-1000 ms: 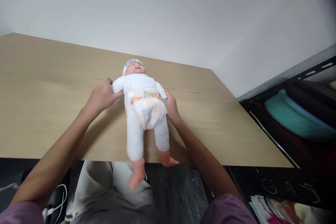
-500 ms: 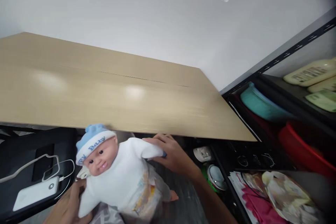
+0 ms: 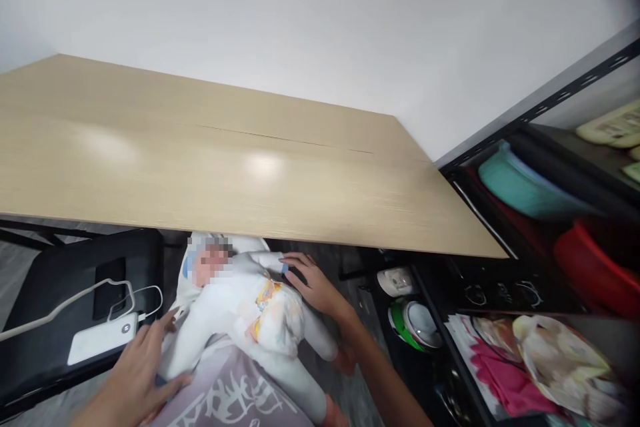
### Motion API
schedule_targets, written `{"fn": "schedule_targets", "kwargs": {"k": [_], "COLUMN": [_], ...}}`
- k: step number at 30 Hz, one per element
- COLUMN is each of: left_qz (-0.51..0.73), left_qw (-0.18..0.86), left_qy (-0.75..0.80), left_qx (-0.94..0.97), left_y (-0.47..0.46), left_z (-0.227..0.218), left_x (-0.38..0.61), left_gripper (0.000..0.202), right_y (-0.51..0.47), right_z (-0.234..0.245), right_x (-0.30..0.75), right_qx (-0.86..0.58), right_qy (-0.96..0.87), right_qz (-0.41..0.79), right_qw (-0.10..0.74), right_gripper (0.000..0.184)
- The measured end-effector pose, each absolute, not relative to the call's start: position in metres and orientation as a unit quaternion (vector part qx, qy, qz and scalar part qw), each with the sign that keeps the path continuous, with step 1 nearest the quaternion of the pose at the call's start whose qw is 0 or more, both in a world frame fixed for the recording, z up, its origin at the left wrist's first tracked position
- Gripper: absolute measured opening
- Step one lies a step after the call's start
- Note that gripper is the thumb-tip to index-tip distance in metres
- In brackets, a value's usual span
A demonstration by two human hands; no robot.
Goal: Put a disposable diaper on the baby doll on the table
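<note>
A baby doll (image 3: 225, 303) in a white long-sleeved outfit and a printed diaper (image 3: 281, 320) lies back across my lap, below the table's front edge. Its bare feet point to the lower right. My left hand (image 3: 143, 363) is loosely round the end of one sleeve, thumb and fingers on either side of it. The other sleeve, with a blue cuff, is in my right hand (image 3: 315, 283). White cloth lies behind the doll's head, and the printed mauve fabric (image 3: 235, 390) of my clothing shows beneath it.
A light wooden table (image 3: 300, 193) stands ahead, against the wall. At left, a black chair (image 3: 50, 293) carries a white power bank (image 3: 103, 339) with a cable. The right-hand shelves hold a teal basin (image 3: 525, 183), a red basin (image 3: 595, 267), pink cloth (image 3: 505, 373) and containers.
The doll has gone from being held up facing me to lying back on my lap, its legs now in sight. Both hands have stayed at its sleeves. The view has shifted slightly.
</note>
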State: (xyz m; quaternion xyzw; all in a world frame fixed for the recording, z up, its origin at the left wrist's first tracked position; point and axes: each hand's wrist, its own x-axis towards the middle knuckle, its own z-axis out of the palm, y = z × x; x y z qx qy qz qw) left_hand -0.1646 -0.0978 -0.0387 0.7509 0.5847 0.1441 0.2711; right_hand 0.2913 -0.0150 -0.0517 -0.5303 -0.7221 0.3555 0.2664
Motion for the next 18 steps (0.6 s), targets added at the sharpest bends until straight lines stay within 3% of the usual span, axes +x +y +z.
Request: {"fn": "schedule_targets", "kwargs": {"k": [7,12,18], "left_qz": [0.184,0.147,0.155], "left_qw": [0.289,0.321,0.339], "left_qy": [0.382,0.263,0.269], "left_qx": [0.858,0.898,0.888], "left_y": [-0.042,-0.020,-0.019], "left_z": [0.026,0.015,-0.001], "left_x": [-0.085,-0.047,-0.053], "left_gripper": [0.063,0.059,0.046], "right_y": [-0.035,-0.026,-0.020], "right_z": [0.002,-0.006,-0.027], "right_x": [0.267,0.255,0.253], "right_qx": [-0.482,-0.500,-0.515], "right_qy": [-0.732,-0.719,-0.721], "right_qz": [0.407,0.379,0.328], "right_qw": [0.256,0.297,0.329], "right_gripper": [0.031,0.015,0.017]}}
